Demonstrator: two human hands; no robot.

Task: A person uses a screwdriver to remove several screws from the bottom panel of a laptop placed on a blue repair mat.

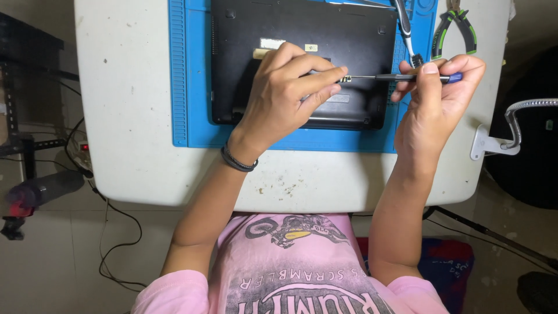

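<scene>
I see my right hand (433,99) clenched around a slim screwdriver (401,77) held level, its tip pointing left above the black laptop (302,35), which lies bottom-up on the blue mat (186,75) on the white worktop (122,87). My left hand (285,93) pinches the screwdriver's tip with its fingers (325,75). Green-handled pliers (459,26) lie at the far right
</scene>
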